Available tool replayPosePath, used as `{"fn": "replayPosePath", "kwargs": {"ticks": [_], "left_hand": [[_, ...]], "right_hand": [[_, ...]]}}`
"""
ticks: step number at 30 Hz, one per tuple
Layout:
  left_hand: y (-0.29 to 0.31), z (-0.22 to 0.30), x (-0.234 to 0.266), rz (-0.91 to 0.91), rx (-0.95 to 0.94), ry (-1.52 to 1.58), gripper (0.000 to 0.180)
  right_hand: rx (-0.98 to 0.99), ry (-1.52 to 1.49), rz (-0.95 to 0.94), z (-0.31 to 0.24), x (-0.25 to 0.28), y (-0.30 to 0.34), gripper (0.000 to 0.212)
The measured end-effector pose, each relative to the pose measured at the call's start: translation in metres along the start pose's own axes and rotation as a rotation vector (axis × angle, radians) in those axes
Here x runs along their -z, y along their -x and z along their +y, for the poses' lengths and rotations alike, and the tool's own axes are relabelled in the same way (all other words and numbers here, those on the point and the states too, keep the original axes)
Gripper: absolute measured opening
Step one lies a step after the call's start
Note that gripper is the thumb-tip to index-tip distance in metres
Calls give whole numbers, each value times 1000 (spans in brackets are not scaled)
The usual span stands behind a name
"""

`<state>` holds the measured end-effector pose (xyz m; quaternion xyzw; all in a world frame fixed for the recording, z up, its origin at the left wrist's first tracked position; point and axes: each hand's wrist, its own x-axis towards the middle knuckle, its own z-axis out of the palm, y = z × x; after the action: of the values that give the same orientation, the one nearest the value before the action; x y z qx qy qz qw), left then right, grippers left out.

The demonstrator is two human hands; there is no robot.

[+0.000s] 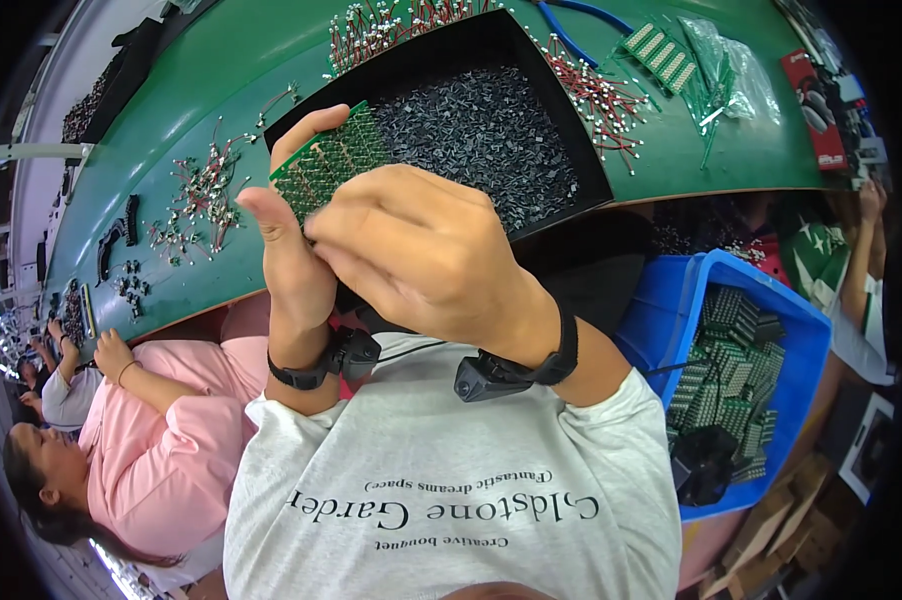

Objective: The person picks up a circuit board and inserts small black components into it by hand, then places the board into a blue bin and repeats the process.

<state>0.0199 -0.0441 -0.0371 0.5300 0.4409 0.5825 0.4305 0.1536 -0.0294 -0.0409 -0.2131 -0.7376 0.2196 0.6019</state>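
Note:
My left hand [299, 250] grips a green circuit board panel [333, 160] by its edges, with the thumb at the near side and a finger curled over the far side. The panel is tilted and carries rows of small parts. My right hand [433, 250] is closed at the panel's near edge, fingertips pinched together. Whatever lies between those fingertips is too small or hidden to make out. Just beyond both hands stands a black tray [441, 62] holding a heap of tiny dark components [486, 140]. My right hand covers part of the panel and of the tray's near side.
Red-and-white wire leads [603, 105] lie around the tray, and more [211, 195] lie left. Blue-handled pliers [571, 35], board panels [659, 58] and clear bags [746, 80] are at the far right. A blue bin [809, 370] of boards stands right. A person in pink [166, 430] sits left.

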Motion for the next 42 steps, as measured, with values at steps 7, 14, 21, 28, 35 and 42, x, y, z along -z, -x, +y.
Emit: {"fn": "replayPosePath", "kwargs": {"ticks": [7, 14, 21, 28, 35, 42], "left_hand": [[-1, 1, -3, -10, 0, 20, 90], [-1, 4, -6, 23, 7, -44, 90], [1, 4, -5, -31, -3, -172, 88], [-1, 1, 5, 38, -78, -72, 87], [0, 3, -6, -4, -77, -52, 90], [-1, 1, -1, 8, -50, -156, 93]], "right_hand": [[-12, 15, 72, 3, -5, 1, 24], [-2, 18, 80, 4, -7, 1, 20], [-44, -16, 60, 3, -1, -2, 19], [-235, -111, 17, 8, 23, -9, 12], [-175, -52, 39, 2, 12, -7, 15], [-291, -76, 42, 0, 15, -7, 8]]}}
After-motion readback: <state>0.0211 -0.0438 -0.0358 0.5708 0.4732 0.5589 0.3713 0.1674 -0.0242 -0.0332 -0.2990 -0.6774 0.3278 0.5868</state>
